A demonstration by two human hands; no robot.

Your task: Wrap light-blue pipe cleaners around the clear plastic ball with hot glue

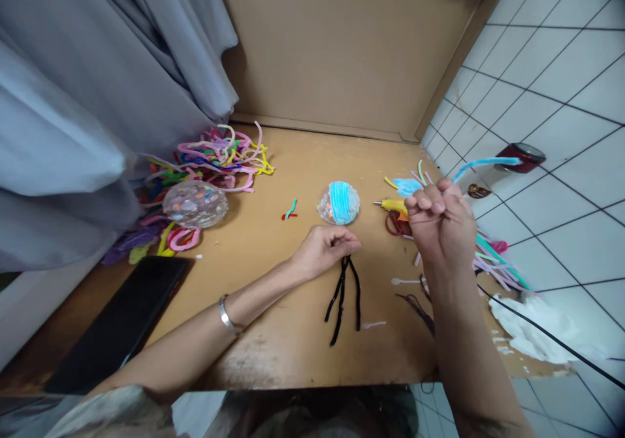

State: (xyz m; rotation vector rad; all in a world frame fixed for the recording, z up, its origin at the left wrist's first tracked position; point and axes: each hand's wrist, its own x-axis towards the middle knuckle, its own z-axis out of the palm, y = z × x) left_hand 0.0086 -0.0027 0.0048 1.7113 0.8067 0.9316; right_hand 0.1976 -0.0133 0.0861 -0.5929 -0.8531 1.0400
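Near the middle of the table my left hand [328, 250] pinches the top ends of several black fuzzy strands [343, 295], which hang toward the front edge. Just beyond that hand sits a clear ball with a light blue band [344, 202] around it and coloured bits inside. On the right, my right hand [439, 220] is raised with its fingers closed on a light blue strand [481, 163] that curves up and to the right. A yellow glue gun [392, 205] lies beside it, partly hidden by the hand.
At the left are a pile of coloured strands [219, 158], a second clear ball [195, 204] and a black tablet-like object [122, 321]. Small teal and red pieces [291, 211] lie mid-table. A jar [520, 158], white tissue [532, 324] and a black cable [547, 334] are right.
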